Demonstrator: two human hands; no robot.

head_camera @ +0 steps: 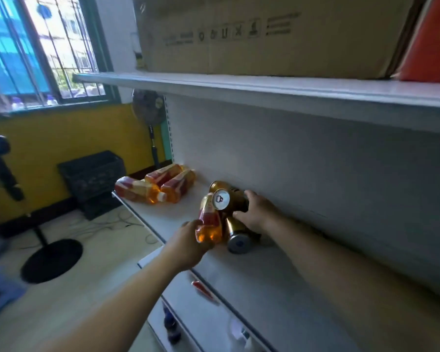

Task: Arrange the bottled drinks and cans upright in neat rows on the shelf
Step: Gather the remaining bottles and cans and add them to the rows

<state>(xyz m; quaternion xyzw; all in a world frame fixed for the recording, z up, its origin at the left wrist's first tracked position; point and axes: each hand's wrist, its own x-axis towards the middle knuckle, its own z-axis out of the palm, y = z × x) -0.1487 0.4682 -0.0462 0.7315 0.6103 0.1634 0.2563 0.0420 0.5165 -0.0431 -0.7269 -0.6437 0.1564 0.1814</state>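
My left hand (188,243) grips an orange drink bottle (208,222) with a red label, tilted over the white shelf (252,270). My right hand (254,210) holds a gold can (230,199) lying on its side, its silver top facing me. Another gold can (236,236) lies below it on the shelf, and a third (217,186) lies behind, against the back panel. Three more orange bottles (158,185) lie on their sides at the shelf's left end.
An upper shelf (264,95) carries a large cardboard box (264,34) and a red box (432,41). Lower shelves hold a dark bottle (172,326) and a red item (202,288). On the floor to the left stand a black crate (94,179) and a fan (148,107).
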